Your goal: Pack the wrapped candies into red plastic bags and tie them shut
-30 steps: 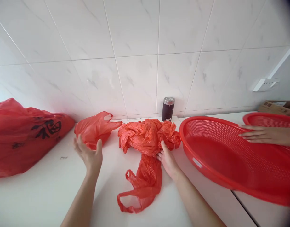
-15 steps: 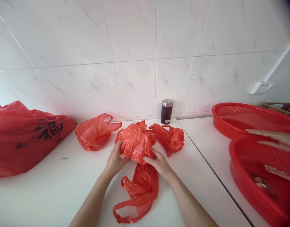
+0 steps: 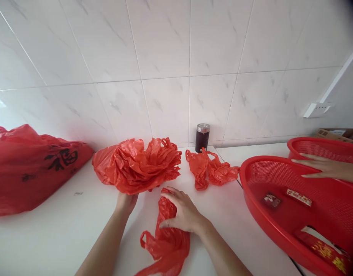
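My left hand (image 3: 126,201) grips the underside of a crumpled red plastic bag (image 3: 142,165) and holds it up above the white counter (image 3: 50,237); its fingers are hidden behind the plastic. My right hand (image 3: 182,211) is curled, its fingers closed on the top of a second red bag (image 3: 167,245) that lies on the counter in front of me. A third small red bag (image 3: 210,172) lies loose to the right, near a dark jar (image 3: 202,138) with a metal lid at the wall.
A large full red bag (image 3: 29,168) with black characters sits at the left. Another person's hand (image 3: 322,168) rests on a wide red mesh basket (image 3: 251,184) at the right, holding small packets; a second red basket (image 3: 322,147) and a cardboard box (image 3: 337,134) stand behind.
My left hand has lifted the crumpled bag up and to the left, over the bag behind it. My right hand dropped to the bag below. The red basket has slid closer from the right.
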Demonstrator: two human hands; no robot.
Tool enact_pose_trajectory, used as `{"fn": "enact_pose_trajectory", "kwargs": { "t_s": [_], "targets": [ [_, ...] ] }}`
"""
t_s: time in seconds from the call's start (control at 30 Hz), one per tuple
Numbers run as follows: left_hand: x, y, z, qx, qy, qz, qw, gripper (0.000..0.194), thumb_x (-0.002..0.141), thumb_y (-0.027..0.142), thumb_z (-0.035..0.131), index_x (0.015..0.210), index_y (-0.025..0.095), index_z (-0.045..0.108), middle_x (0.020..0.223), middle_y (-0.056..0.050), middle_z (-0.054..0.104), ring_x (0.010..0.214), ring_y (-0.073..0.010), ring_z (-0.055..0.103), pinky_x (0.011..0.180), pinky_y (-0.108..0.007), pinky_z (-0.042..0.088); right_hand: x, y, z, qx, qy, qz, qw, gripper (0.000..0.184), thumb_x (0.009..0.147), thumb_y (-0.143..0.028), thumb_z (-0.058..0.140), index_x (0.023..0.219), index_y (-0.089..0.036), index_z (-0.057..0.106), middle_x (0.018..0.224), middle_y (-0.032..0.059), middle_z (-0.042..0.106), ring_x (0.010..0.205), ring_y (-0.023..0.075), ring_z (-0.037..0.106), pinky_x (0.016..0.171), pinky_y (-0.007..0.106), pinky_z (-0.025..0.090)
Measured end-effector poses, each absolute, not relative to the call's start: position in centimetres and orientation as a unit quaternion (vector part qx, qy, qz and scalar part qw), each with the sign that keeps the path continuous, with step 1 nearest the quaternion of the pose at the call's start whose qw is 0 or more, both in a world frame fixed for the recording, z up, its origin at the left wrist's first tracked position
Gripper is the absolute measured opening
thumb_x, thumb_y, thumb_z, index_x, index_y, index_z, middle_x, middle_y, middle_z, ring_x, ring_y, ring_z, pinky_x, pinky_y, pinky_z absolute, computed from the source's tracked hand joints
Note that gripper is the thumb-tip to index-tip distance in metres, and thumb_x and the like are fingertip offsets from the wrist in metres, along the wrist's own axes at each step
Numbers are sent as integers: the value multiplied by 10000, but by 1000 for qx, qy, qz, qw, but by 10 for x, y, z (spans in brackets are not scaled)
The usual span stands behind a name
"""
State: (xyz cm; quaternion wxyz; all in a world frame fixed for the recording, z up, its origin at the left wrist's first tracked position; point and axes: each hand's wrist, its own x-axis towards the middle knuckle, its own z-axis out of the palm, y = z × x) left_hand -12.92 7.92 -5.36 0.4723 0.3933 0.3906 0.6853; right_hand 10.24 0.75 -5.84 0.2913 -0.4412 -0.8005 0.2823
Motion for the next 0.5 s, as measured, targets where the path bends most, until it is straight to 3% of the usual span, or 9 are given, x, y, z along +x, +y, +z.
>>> {"fn": "enact_pose_trajectory", "kwargs": {
  "t_s": [0.1, 0.2, 0.37, 0.5],
  "targets": [
    [-130, 80, -56, 382, 372, 689, 490, 476, 593, 385, 826, 1009, 215, 671, 989, -64, 713, 892, -240, 632, 721, -339, 550, 103, 0, -54, -463, -798, 287, 258, 594, 698, -278, 779, 1260, -326, 590, 1214, 43, 561, 1051, 252, 559, 932, 374, 452],
    [-134, 81, -54, 380, 342, 699, 499, 490, 604, 386, 829, 1042, 238, 668, 1047, -64, 709, 944, -253, 627, 729, -338, 556, 109, -4, -45, -436, -780, 321, 315, 342, 794, -127, 579, 1070, -302, 678, 1047, 9, 619, 902, 182, 607, 845, 305, 478],
    [-145, 79, -44, 384, 301, 716, 500, 566, 621, 443, 815, 1134, 297, 628, 1176, -52, 670, 1072, -271, 592, 781, -343, 558, 143, 25, -15, -422, -680, 242, 548, 255, 867, -246, 522, 1083, -269, 655, 1086, 31, 628, 1044, 218, 566, 961, 377, 421],
    [-149, 74, -41, 385, 277, 715, 513, 593, 627, 567, 769, 1161, 379, 595, 1278, -8, 619, 1199, -298, 528, 832, -378, 553, 168, 70, 12, -549, -592, 55, 587, 424, 804, -342, 598, 1218, -251, 609, 1288, 98, 516, 1230, 328, 418, 1055, 555, 267]
  ]
}}
